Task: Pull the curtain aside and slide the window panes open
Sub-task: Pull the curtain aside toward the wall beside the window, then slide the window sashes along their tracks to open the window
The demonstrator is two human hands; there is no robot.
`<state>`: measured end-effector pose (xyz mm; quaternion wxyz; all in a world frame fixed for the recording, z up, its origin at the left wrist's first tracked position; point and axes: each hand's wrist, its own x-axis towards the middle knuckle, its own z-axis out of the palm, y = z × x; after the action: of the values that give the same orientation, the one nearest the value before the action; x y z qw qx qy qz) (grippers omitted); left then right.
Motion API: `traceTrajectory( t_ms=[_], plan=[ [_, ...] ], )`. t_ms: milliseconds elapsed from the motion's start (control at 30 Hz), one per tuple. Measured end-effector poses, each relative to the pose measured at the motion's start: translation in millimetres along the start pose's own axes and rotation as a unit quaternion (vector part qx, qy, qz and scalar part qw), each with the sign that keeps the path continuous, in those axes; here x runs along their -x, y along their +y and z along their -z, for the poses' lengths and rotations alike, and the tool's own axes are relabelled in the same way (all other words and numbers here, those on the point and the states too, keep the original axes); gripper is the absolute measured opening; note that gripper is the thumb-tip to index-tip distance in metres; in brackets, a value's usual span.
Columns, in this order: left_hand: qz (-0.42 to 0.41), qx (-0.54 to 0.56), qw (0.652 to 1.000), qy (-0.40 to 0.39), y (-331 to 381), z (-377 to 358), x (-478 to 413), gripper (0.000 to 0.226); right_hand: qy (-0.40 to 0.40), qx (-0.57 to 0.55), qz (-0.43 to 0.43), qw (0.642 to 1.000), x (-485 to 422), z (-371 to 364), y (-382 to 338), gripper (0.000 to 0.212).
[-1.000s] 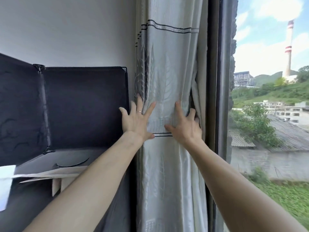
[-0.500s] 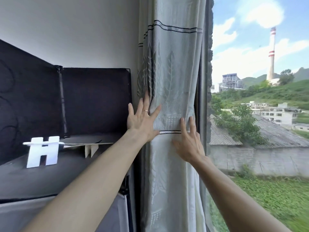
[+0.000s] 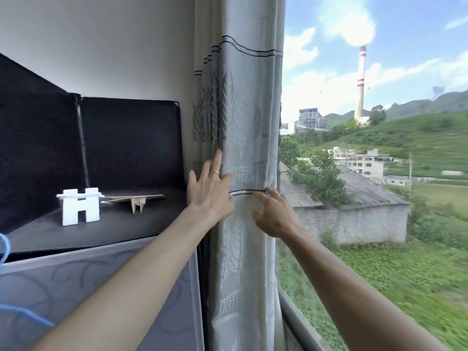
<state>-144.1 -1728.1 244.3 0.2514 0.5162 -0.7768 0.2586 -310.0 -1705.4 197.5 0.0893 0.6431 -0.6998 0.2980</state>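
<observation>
White wall [image 3: 114,46] fills the upper left, with a black cabinet [image 3: 126,138] against it and the window [image 3: 367,173] to the right, looking out on green hills, grey-roofed buildings and a striped chimney [image 3: 361,79]. On the cabinet's top stand a white H-shaped block [image 3: 80,209] and, just beside it, a flat pale piece [image 3: 136,198] on short legs. The curtain [image 3: 248,122], grey with leaf patterns and dark stripes, hangs bunched in folds between the cabinet and the glass, at the window's left edge.

The left hand [image 3: 210,193] lies flat against the curtain's left folds, fingers spread and open, a ring [image 3: 215,172] on one finger. The right hand [image 3: 274,214] is at the curtain's right edge, by the lower dark stripe, its fingers loosely open and touching the cloth rather than gripping it. Both bare forearms reach up from the bottom of the view. A blue cord [image 3: 7,249] shows at the left edge.
</observation>
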Motion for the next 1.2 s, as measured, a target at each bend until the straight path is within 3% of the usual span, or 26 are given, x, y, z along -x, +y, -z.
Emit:
traceTrajectory(
  t_ms=[333, 567, 800, 1033, 1200],
  plan=[
    [-0.031, 0.091, 0.995, -0.021, 28.6, 8.8, 86.7, 0.046, -0.024, 0.026, -0.009, 0.999, 114.4, 54.0, 22.1, 0.050],
    [-0.112, 0.212, 0.962, -0.127, 76.1, 27.9, 182.1, 0.036, -0.023, 0.002, -0.051, 0.998, 252.9, 76.9, 36.7, 0.047],
    [-0.192, 0.254, 0.925, -0.207, 142.5, 56.9, 279.5, 0.035, -0.033, 0.009, -0.131, 0.991, 403.0, 100.6, 44.7, 0.047],
    [-0.370, 0.327, 0.846, -0.199, 224.1, 108.6, 371.2, 0.036, 0.004, 0.057, -0.288, 0.956, 571.1, 161.7, 41.0, 0.045],
    [-0.497, 0.397, 0.751, -0.178, 280.2, 165.2, 427.2, 0.033, 0.068, 0.129, -0.434, 0.889, 682.7, 216.6, 17.9, 0.045]
  ],
)
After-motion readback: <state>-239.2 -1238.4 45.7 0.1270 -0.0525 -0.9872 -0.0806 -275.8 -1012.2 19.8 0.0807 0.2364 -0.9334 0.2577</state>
